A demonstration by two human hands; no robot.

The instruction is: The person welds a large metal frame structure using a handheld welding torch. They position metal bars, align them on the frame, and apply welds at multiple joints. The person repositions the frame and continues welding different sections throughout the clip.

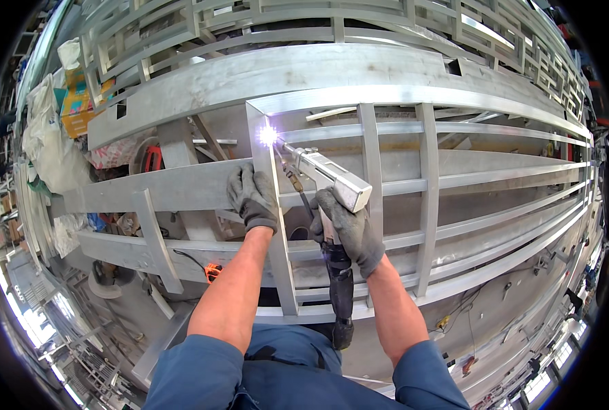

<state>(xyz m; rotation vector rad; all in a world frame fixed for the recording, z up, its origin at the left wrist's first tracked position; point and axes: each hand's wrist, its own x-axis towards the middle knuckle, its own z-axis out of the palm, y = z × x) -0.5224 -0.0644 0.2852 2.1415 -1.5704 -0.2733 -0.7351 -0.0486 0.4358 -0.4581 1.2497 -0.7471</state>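
right hand (349,229) grips welding torch (325,174) | left hand (253,198) steadies metal frame (427,205)

We wear dark grey knit gloves on the left hand (253,198) and right hand (349,229), short blue sleeves at six o'clock, and blue trousers below.

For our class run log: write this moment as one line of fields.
left hand: gloved, resting on metal frame | right hand: gloved, gripping welding torch | bright spark at frame's upper corner
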